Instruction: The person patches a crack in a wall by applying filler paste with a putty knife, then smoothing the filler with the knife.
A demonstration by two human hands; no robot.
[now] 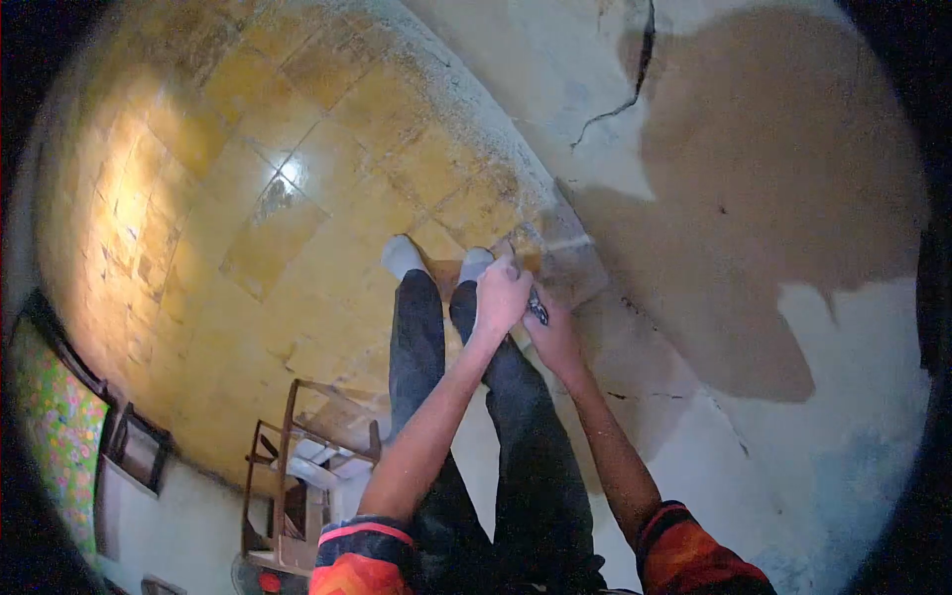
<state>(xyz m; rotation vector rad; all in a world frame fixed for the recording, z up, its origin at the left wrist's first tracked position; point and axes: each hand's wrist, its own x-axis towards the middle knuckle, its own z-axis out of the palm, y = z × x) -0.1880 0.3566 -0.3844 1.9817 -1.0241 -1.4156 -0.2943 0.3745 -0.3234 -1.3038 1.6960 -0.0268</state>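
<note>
Head view is showing your right hand curling around a dark object between both hands. Just left and farther, your left hand is bunching, its exact grip hiding from sight. Beyond, your socked feet are resting on yellow tiles.

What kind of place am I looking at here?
Probably a room in an older, worn home: there is a yellow tiled floor with stained patches, a pale wall with long cracks, and a bright floral cloth hanging at one side.
</note>
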